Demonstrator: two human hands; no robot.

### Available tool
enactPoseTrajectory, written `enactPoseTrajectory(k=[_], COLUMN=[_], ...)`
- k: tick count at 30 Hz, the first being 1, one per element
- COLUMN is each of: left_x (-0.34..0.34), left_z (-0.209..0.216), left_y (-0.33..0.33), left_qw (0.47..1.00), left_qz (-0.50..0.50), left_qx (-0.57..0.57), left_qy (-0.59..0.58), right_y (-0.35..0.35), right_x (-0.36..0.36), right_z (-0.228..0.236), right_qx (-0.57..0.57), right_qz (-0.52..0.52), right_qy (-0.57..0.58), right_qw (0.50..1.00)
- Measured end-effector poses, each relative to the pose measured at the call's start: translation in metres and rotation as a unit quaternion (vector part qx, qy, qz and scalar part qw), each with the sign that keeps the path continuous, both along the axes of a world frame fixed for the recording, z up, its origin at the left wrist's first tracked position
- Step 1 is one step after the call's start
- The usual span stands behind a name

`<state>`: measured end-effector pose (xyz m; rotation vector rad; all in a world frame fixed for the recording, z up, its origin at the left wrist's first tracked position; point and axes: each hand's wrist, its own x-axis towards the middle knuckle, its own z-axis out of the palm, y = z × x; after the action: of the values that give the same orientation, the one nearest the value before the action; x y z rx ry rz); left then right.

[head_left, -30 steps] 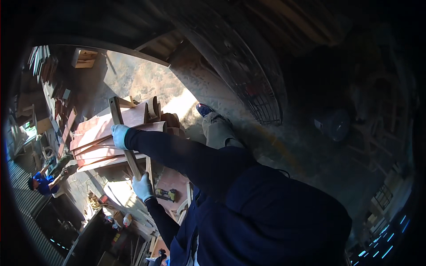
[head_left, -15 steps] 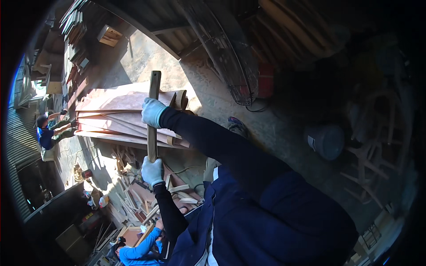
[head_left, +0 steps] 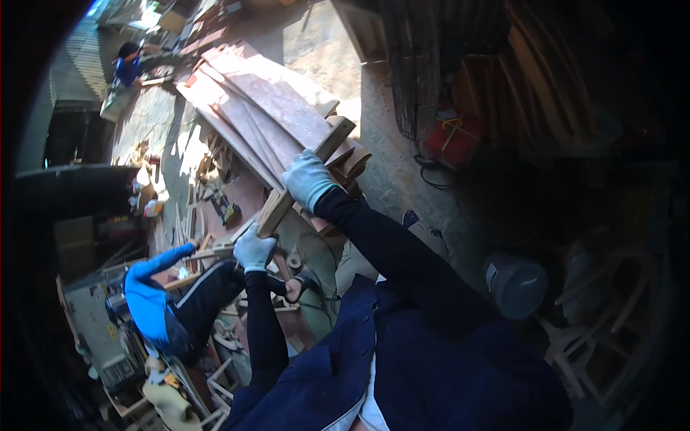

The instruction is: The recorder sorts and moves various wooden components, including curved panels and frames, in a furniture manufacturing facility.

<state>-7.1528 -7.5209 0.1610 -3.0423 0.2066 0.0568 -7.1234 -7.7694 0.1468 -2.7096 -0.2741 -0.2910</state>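
I hold a long wooden bar (head_left: 274,210) aslant in front of me with both gloved hands. My right hand (head_left: 309,179), in a pale work glove, is closed round its middle. Lower down, my left hand (head_left: 254,250), gloved alike, is closed at the near end of the bar. The far end reaches up and right, and a small hole shows near its tip. Just beyond my hands lies a stack of large, thin reddish wood sheets (head_left: 266,93), which the bar overlaps in the view.
A person in a blue top (head_left: 147,294) bends over at the left, among wood scraps. Another person (head_left: 129,68) is at the far left beyond the stack. A grey bucket (head_left: 519,286), a red bundle (head_left: 454,140) and wooden frames (head_left: 575,352) stand on the right.
The bar has tilted from nearly upright to a slant toward the upper right, still in both hands. My view has turned, and the person in blue shows more fully.
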Motion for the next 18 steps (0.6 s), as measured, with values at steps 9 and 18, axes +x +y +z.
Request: enactPoseTrajectory(k=[9,18], left_x=[-0.147,-0.287], left_z=[0.021,0.005], left_y=[0.029,0.048], left_qw=[0.998,0.988], left_qz=[-0.028,-0.009], left_qx=[-0.061,-0.150], left_qy=[-0.006,0.029], right_y=[0.031,0.037], right_x=[-0.165,-0.301], right_z=[0.020,0.021], right_qx=[-0.055,-0.118], right_qz=[0.035,0.095], right_qy=[0.004,0.040], right_qw=[0.998,0.988])
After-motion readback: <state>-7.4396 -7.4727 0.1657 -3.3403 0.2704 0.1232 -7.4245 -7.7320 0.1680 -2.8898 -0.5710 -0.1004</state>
